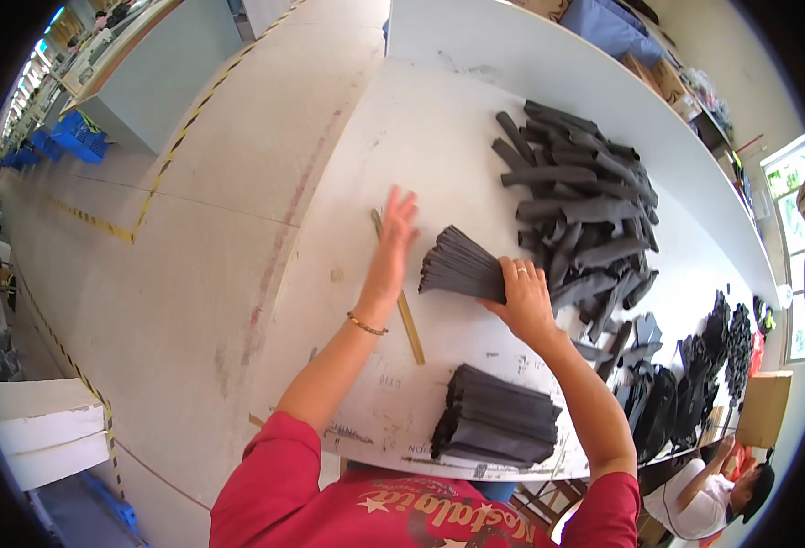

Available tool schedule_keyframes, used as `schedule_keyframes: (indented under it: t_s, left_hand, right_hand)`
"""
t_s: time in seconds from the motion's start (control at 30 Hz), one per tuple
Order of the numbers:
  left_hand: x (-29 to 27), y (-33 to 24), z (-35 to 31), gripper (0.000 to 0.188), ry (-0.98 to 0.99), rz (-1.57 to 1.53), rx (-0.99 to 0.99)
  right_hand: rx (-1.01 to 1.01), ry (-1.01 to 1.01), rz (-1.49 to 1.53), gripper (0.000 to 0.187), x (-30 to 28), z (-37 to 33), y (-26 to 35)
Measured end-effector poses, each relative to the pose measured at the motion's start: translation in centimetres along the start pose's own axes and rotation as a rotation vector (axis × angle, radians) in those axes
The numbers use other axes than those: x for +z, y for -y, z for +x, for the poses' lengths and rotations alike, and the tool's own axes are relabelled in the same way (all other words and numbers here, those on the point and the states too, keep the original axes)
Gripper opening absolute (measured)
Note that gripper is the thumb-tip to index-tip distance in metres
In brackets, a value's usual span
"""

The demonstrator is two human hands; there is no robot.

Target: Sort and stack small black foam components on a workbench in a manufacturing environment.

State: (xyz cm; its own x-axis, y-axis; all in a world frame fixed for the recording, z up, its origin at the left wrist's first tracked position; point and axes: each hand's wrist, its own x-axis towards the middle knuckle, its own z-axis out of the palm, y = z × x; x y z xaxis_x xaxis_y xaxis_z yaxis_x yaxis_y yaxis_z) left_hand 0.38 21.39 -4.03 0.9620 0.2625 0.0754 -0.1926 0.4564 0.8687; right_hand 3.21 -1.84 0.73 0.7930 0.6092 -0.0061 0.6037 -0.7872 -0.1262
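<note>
My right hand (527, 297) grips a fanned bundle of dark grey fabric strips (460, 263) over the white table (357, 210). The bundle's layered ends spread toward the left. My left hand (397, 228) is raised just left of those ends, fingers apart, touching nothing. Beneath it, a long yellowish wooden ruler-like stick (410, 327) lies on the tabletop. Close to my body rests a neat stack of the same dark fabric pieces (496, 417). Beyond my right hand is a large loose heap of rolled dark fabric pieces (585, 196).
A raised white panel (530, 41) borders the table's far side, with boxes and blue cloth behind it. More black fabric (662, 402) lies along the right end. Another person (708, 493) sits at the lower right. White blocks (46, 429) stand at the lower left.
</note>
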Motion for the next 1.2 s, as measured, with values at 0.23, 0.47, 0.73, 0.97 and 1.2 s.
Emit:
schedule_keyframes:
  t_s: [0.23,0.47,0.73,0.97,1.2]
  left_hand:
    - [-5.4,0.9,3.5,0.048,-0.684,-0.096,0.185]
    - [-4.5,0.1,5.3,0.036,-0.684,0.002,0.029]
    - [-4.6,-0.5,3.9,0.032,-0.661,-0.009,0.006]
    - [-6.0,1.5,5.0,0.026,-0.665,0.083,0.053]
    - [-4.7,-0.5,5.9,0.031,-0.604,0.138,0.153]
  right_hand:
    - [-0.106,-0.167,-0.044,0.065,0.3,21.5,-1.0]
    - [-0.071,-0.116,-0.152,0.077,3.9,43.5,-6.7]
    - [0.217,-0.242,-0.237,0.105,3.2,48.7,-4.9]
    - [-0.21,-0.121,-0.287,0.094,-3.0,35.5,-0.3]
    - [-0.05,0.486,0.155,0.043,-8.9,0.0,-1.4]
